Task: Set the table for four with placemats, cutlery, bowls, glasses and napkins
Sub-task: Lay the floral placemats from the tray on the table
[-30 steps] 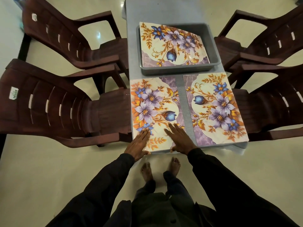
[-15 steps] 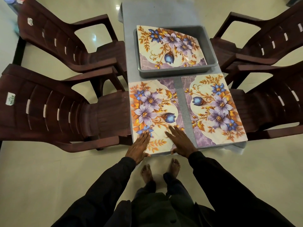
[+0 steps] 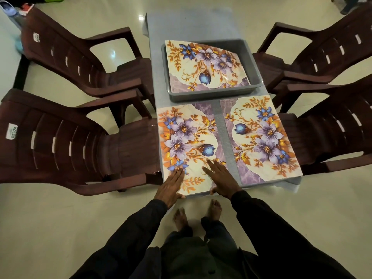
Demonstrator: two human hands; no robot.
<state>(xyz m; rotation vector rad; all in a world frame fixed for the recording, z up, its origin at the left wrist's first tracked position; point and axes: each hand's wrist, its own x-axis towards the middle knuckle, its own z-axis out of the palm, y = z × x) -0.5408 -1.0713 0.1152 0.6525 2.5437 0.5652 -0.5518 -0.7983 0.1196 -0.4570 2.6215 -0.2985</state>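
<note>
The left hand (image 3: 171, 186) and right hand (image 3: 223, 181) press flat, fingers straight and gripping nothing, on the floral placemat (image 3: 185, 137) just in front of the grey tray (image 3: 211, 95); it looks thin, light, flexible and probably slippery, so is best pinched at an edge.

The person wears a dark top (image 3: 182, 260) with long, loose sleeves that look almost black. The left sleeve (image 3: 130, 234) and the right sleeve (image 3: 271, 228) are plain, soft cloth with big folds, and each one ends at the wrist, just behind the fingers (image 3: 213, 168), so the left hand (image 3: 171, 187) and the right hand (image 3: 223, 183) are bare. Farther back from the fingers are dark trousers (image 3: 213, 226) that bunch up at the ankles, and under them are two bare feet (image 3: 215, 211) with the toes showing.
</note>
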